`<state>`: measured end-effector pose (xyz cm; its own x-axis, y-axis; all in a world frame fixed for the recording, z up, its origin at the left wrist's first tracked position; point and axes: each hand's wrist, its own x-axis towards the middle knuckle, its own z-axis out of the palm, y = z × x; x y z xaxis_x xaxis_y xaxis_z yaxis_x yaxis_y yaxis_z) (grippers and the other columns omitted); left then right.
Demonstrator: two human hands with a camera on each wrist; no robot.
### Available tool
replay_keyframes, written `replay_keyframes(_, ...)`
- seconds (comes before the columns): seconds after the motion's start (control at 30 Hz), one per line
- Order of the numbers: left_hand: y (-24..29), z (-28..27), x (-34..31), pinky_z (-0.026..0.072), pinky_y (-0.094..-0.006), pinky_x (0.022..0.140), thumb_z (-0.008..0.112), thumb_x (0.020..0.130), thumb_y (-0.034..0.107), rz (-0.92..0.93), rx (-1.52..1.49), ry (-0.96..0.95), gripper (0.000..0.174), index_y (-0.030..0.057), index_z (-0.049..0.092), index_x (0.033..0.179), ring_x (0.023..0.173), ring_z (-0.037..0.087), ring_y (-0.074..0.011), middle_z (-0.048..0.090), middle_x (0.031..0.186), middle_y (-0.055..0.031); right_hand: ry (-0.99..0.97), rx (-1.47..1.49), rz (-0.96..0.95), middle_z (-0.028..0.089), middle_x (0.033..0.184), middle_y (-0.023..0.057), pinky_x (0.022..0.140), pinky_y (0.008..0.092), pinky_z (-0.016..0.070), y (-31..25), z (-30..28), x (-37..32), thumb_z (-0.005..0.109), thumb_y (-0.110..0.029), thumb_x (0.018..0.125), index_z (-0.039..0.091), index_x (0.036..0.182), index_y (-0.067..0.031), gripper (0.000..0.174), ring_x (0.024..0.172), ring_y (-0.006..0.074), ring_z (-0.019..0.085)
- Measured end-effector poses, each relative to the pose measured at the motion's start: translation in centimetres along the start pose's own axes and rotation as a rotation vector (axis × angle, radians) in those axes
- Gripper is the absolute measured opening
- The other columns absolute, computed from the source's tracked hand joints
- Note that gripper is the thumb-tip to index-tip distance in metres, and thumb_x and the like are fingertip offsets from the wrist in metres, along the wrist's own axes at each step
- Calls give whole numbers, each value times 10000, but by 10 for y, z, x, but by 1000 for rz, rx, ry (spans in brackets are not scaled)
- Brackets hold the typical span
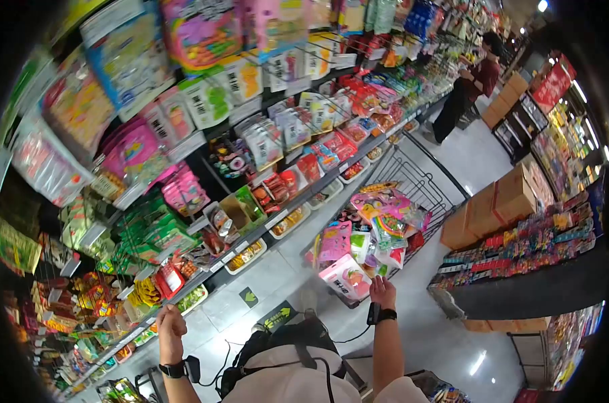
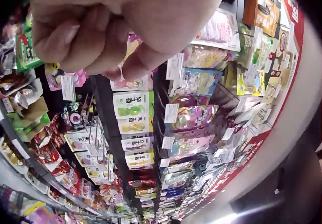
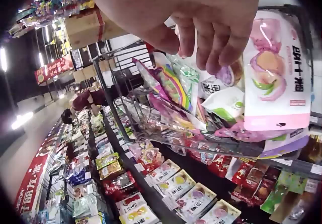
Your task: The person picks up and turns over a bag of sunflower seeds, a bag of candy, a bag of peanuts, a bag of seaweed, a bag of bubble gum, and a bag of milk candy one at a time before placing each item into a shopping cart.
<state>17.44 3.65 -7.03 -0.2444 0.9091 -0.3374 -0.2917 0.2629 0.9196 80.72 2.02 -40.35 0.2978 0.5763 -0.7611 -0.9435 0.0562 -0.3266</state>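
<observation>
My left hand point(image 1: 171, 324) hangs beside the snack shelves with its fingers loosely curled. It holds nothing, and in the left wrist view the shelf packets appear behind the curled fingers point(image 2: 95, 40). My right hand point(image 1: 383, 294) is over the near end of a wire shopping cart point(image 1: 412, 169), fingers relaxed and bent slightly down. Just beside it lies a white and pink pouch with a peach picture point(image 1: 347, 277), on top of the load. Deeper in the cart are a pink bag point(image 1: 335, 240), a rainbow-printed bag point(image 1: 388, 232) and several other candy packets.
Shelves of hanging candy pouches point(image 1: 214, 101) run along the left, with trays point(image 1: 289, 221) along their bottom edge. Cardboard boxes point(image 1: 493, 205) and a display of small packets point(image 1: 519, 242) stand at the right. Another person point(image 1: 467, 87) is farther along the aisle.
</observation>
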Motion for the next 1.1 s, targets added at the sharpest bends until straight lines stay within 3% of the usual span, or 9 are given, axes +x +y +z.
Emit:
replay_keyframes(0.07, -4, 25, 12, 173, -256, 456, 549, 982, 195, -38, 49, -5, 174, 129, 504, 828, 488, 248, -43, 307, 597, 91, -246, -197, -195, 636, 1262, 51, 899, 426, 526, -24, -9, 50, 573, -234, 972, 543, 1283, -146, 325, 1068, 267, 630)
replay_keyframes(0.13, -8, 44, 18, 179, -254, 458, 554, 986, 200, -63, 78, 25, 159, 131, 515, 848, 493, 256, -42, 325, 615, 89, -55, -17, -86, 649, 1238, 11, 891, 420, 531, -49, 22, 46, 582, -223, 971, 557, 1291, -183, 323, 1089, 246, 633)
replay_keyframes(0.37, 0, 114, 10, 215, -245, 491, 565, 1006, 232, -46, 79, 135, 114, 125, 559, 966, 559, 313, -40, 374, 682, 83, 57, -5, -111, 637, 1228, 22, 861, 433, 554, -121, 51, 131, 576, -245, 986, 574, 1262, -164, 288, 1134, 233, 633)
replay_keyframes(0.53, -6, 125, 11, 237, -255, 467, 515, 1013, 214, -95, 190, 127, 114, 108, 551, 995, 509, 317, -61, 360, 639, 61, 178, -31, -107, 547, 1290, 147, 808, 443, 562, -142, 81, 175, 547, -247, 984, 516, 1295, -66, 362, 1173, 303, 609)
replay_keyframes(0.7, 2, 149, 7, 207, -250, 470, 539, 997, 189, -71, 173, 224, 127, 93, 554, 914, 505, 290, -48, 355, 617, 74, -88, -1138, -243, 492, 1230, 149, 724, 416, 563, -155, 91, 183, 638, -309, 963, 462, 1324, -65, 470, 963, 281, 602)
replay_keyframes(0.77, 4, 158, 7, 215, -248, 471, 538, 997, 189, -74, 214, 252, 121, 90, 555, 930, 508, 301, -49, 365, 623, 72, 116, -332, -18, 486, 1183, 150, 686, 390, 561, -150, 91, 202, 658, -343, 962, 490, 1296, -78, 457, 897, 275, 608)
replay_keyframes(0.9, 1, 158, 1, 232, -241, 484, 538, 997, 189, -104, 173, 277, 109, 90, 555, 956, 514, 310, -49, 383, 632, 68, 112, -379, 11, 525, 1099, 148, 607, 343, 544, -156, 78, 236, 669, -421, 960, 515, 1245, -106, 453, 764, 237, 605)
replay_keyframes(0.93, 2, 161, 0, 229, -238, 488, 536, 992, 178, -110, 156, 291, 105, 81, 550, 952, 510, 299, -44, 368, 617, 76, 175, -435, 12, 585, 924, 110, 553, 312, 492, -157, 70, 256, 671, -411, 952, 551, 1207, -74, 439, 704, 212, 574)
replay_keyframes(1.1, 5, 154, -8, 192, -240, 466, 540, 1011, 232, -120, 196, 244, 167, 77, 542, 950, 494, 264, -28, 315, 592, 93, 111, -472, 94, 549, 740, 31, 507, 297, 483, -163, 78, 262, 648, -422, 971, 579, 1070, -96, 348, 590, 169, 537)
